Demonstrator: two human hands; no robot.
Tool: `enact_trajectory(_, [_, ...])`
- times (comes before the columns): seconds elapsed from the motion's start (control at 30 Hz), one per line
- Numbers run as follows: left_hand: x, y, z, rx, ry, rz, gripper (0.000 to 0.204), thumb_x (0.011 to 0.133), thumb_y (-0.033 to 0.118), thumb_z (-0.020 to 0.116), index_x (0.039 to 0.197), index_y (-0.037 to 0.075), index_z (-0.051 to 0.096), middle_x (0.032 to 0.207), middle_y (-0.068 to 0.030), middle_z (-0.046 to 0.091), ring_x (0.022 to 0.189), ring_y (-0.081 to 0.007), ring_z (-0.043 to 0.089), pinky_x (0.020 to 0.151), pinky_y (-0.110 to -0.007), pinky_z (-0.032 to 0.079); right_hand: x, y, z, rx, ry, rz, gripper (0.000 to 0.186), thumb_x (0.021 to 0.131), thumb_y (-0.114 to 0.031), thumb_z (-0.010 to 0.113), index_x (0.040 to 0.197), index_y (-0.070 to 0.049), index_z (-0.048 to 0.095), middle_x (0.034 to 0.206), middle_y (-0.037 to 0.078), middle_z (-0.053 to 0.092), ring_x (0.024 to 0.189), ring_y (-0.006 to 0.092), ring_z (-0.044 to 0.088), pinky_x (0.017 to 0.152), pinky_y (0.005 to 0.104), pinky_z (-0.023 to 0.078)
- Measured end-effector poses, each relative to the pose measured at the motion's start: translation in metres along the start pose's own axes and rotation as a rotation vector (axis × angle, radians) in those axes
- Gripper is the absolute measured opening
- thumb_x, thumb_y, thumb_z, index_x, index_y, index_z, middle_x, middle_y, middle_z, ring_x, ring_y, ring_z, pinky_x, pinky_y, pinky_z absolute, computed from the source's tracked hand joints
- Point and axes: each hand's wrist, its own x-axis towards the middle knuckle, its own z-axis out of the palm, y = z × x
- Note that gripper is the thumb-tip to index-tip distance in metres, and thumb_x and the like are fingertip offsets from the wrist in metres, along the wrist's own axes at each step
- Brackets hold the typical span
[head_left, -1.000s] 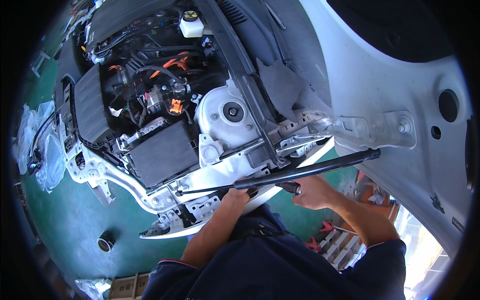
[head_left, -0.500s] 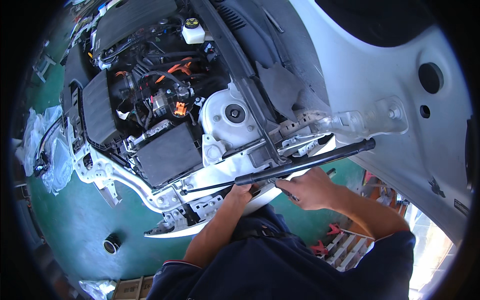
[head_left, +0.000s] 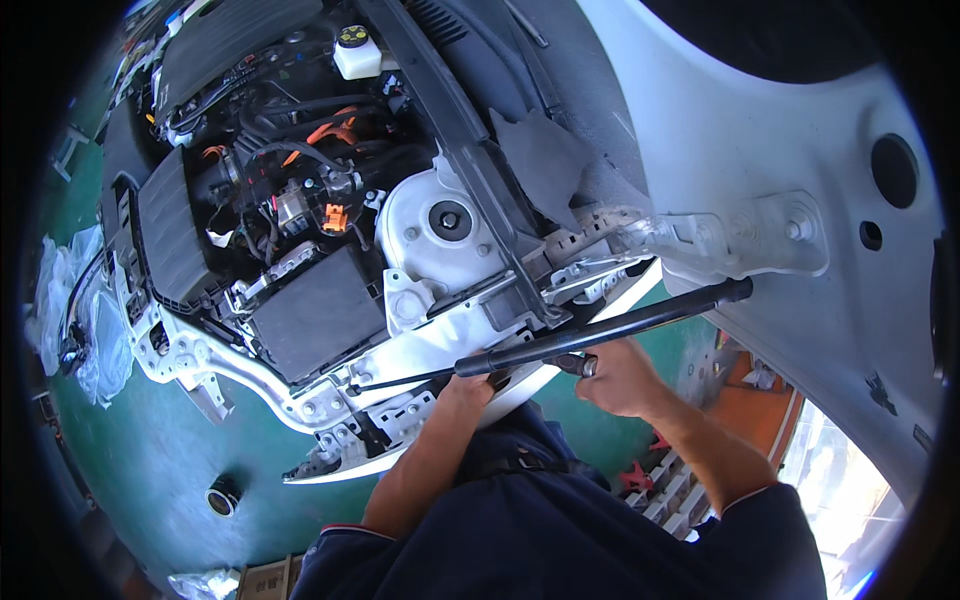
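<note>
A long black gas strut [head_left: 600,333] runs slantwise from the front fender edge up to the raised white hood [head_left: 770,160]. My left hand [head_left: 466,392] is at the white fender [head_left: 525,390], just below the lower end of the strut's thick tube. Its fingers are closed, and the strut and fender hide what they grip. To the right, my right hand [head_left: 622,378] is wrapped round a ratchet wrench [head_left: 572,364]. The wrench's dark head and a metal ring show under the strut, while my fist covers the handle.
The open engine bay has a black box [head_left: 318,308], a silver strut tower [head_left: 440,225], orange connectors [head_left: 335,217] and a white reservoir [head_left: 357,58]. Plastic sheeting [head_left: 100,350] and a dark cylinder [head_left: 223,495] lie on the green floor. Red clamps [head_left: 636,478] are at lower right.
My right hand has turned and moved slightly, so the wrench's head now shows left of the fist. My left hand stays by the strut. The view has shifted a little.
</note>
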Motion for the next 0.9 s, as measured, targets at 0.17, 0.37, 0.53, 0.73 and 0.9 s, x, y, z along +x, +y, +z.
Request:
enact_trajectory(0.17, [0.003,0.0,-0.009,0.034,0.002,-0.011,0.032,0.085,-0.01,0.065,0.114,0.004,0.07,0.104,-0.0127,0.071,0.086,-0.0276,0.069,0.074,-0.041,0.06,0.002,0.003,0.007,-0.018,0.094,-0.007,0.051,0.073,-0.02,0.078,0.123,-0.015,0.077,0.094,0.017,0.077,0.091,0.037,0.074,0.084,0.0444,0.058])
enact_trajectory(0.37, [-0.005,0.008,0.007,0.18,0.154,-0.032,0.044,0.081,-0.014,0.058,0.123,-0.004,0.066,0.121,-0.0191,0.067,0.106,-0.0324,0.069,0.094,-0.042,0.059,0.01,0.011,0.008,0.034,0.095,-0.089,0.052,0.074,-0.023,0.078,0.125,-0.015,0.075,0.105,0.017,0.077,0.101,0.0369,0.073,0.09,0.0452,0.058])
enact_trajectory(0.53, [-0.058,0.029,0.038,1.047,0.223,-0.044,0.033,0.096,0.018,0.071,0.12,-0.005,0.075,0.108,-0.0172,0.076,0.099,-0.0291,0.073,0.09,-0.041,0.056,0.014,0.015,0.005,-0.058,0.093,-0.147,0.053,0.074,-0.025,0.079,0.125,-0.013,0.075,0.102,0.018,0.077,0.1,0.0379,0.074,0.09,0.0459,0.057])
enact_trajectory(0.73, [-0.102,0.075,0.03,2.395,-0.224,0.145,0.038,0.099,0.03,0.062,0.122,0.003,0.075,0.113,-0.0256,0.076,0.1,-0.0416,0.073,0.091,-0.048,0.056,0.018,0.02,-0.002,-0.059,0.058,-0.232,0.055,0.075,-0.028,0.079,0.127,-0.01,0.074,0.103,0.019,0.077,0.101,0.0385,0.073,0.09,0.0456,0.057])
enact_trajectory(0.9, [-0.154,0.028,0.019,1.595,0.412,0.54,0.034,0.097,0.024,0.064,0.121,0.002,0.073,0.107,-0.0262,0.076,0.095,-0.0415,0.074,0.089,-0.047,0.058,0.015,0.019,-0.005,-0.085,0.035,-0.301,0.055,0.079,-0.029,0.08,0.129,-0.009,0.071,0.101,0.02,0.076,0.101,0.0388,0.073,0.089,0.0468,0.056])
